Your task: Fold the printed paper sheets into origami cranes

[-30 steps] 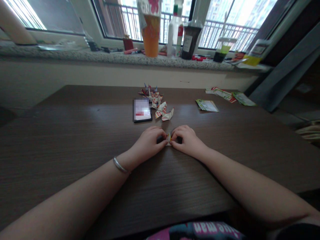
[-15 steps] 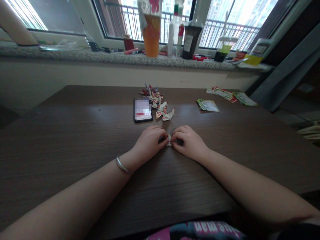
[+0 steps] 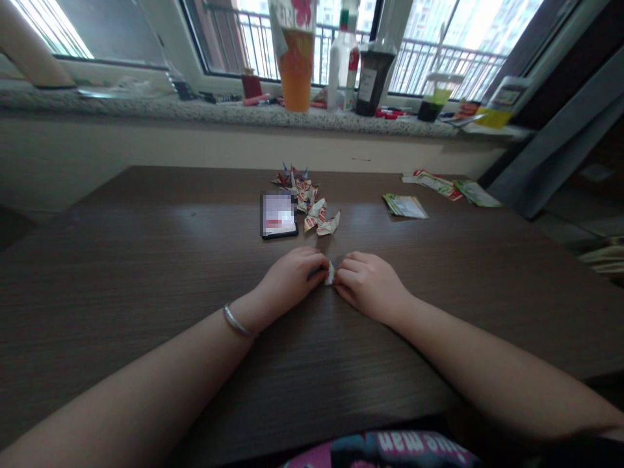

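Between my fingertips, low over the dark wooden table (image 3: 195,338), is a small piece of folded printed paper (image 3: 330,273), mostly white. My left hand (image 3: 297,272), with a silver bangle at the wrist, pinches its left side. On its right side the fingers of my right hand (image 3: 371,281) close on it, hiding that edge. Just beyond my hands lie several folded paper pieces (image 3: 316,214), cream with red print. More pointed ones, darker in colour, are heaped behind them. A phone (image 3: 279,216) with a lit, blurred screen lies left of these pieces.
At the right of the table are a stack of printed paper sheets (image 3: 405,206), a red and white strip (image 3: 436,184) and a green-white sheet (image 3: 478,193). Bottles and a tall cup of orange drink (image 3: 296,71) line the stone windowsill (image 3: 195,112).
My right hand has turned slightly inward and down, its fingers curling closer over the paper's right side. The left hand has barely shifted. The phone and the other papers have stayed put.
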A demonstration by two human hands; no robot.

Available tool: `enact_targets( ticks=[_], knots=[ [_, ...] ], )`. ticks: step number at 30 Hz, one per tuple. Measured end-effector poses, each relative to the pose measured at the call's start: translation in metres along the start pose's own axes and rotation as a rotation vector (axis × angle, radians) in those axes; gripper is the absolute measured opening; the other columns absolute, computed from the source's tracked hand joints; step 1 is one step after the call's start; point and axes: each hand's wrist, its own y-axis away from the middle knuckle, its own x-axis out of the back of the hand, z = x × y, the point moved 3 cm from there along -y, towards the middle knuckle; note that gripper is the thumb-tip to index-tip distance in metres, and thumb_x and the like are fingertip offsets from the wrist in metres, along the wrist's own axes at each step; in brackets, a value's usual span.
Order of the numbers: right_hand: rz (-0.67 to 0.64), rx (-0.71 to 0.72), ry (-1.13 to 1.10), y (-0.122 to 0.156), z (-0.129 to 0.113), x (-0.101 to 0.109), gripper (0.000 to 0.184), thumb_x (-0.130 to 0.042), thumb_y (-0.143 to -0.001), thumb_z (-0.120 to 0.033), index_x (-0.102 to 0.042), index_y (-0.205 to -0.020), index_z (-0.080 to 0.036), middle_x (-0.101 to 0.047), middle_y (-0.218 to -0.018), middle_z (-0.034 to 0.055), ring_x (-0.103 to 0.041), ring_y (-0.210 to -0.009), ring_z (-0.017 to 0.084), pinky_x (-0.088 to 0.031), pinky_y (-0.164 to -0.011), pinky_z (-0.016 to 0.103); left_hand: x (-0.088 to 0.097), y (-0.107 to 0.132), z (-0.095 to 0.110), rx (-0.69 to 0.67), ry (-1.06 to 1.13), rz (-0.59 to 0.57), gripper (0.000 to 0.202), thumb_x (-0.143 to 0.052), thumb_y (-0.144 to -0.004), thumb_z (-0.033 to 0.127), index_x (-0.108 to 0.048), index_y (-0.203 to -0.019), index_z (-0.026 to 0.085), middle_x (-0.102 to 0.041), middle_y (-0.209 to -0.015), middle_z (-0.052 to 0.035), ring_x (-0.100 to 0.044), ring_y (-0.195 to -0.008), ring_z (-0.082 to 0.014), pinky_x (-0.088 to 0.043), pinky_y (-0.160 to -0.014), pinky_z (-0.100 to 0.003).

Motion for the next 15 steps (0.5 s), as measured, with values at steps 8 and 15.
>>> enact_targets(
  ticks=[8, 15],
  knots=[
    [-0.075, -0.046, -0.026, 0.001, -0.006, 0.0, 0.022, -0.049, -0.093, -0.025, -0.07, -0.089, -0.018, -0.068, -0.092, 0.0056, -0.059, -0.085, 0.018, -0.042, -0.071, 0.03, 0.003, 0.004, 0.01, -0.021, -0.151, -0.061, 0.014, -0.055, -0.09, 0.026, -0.063, -0.087, 0.015, -0.063, -0.089, -0.0064, -0.057, -0.088, -0.0201, -0.047, -0.081, -0.034],
    [-0.037, -0.046, -0.089, 0.004, -0.005, 0.007, 0.02, -0.055, -0.089, -0.023, -0.074, -0.085, -0.018, -0.07, -0.094, 0.006, -0.06, -0.088, 0.02, -0.045, -0.082, 0.033, 0.006, 0.0, 0.015, 0.044, -0.186, -0.094, 0.01, -0.057, -0.087, 0.025, -0.059, -0.09, 0.015, -0.061, -0.096, -0.0074, -0.056, -0.095, -0.0213, -0.048, -0.084, -0.035]
  ],
)
